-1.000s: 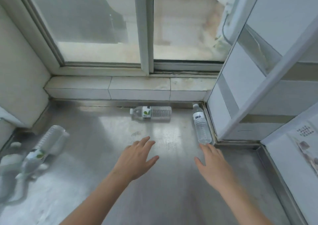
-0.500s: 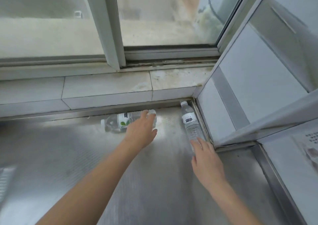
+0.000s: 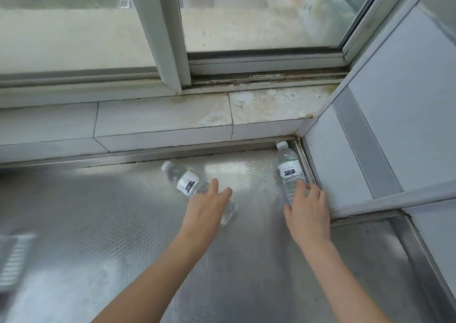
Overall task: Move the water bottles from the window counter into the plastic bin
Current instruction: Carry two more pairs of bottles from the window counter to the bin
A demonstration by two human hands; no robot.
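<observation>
From the head view, two clear plastic water bottles lie on their sides on the steel window counter [image 3: 103,224]. The left hand [image 3: 206,211] rests over the lower half of the left bottle [image 3: 183,180], fingers loosely spread, not closed around it. The right hand [image 3: 308,211] lies on the base of the right bottle [image 3: 288,172], fingers extended. This bottle lies along the wall's metal trim [image 3: 306,164]. Both white labels carry dark print, too small to read.
</observation>
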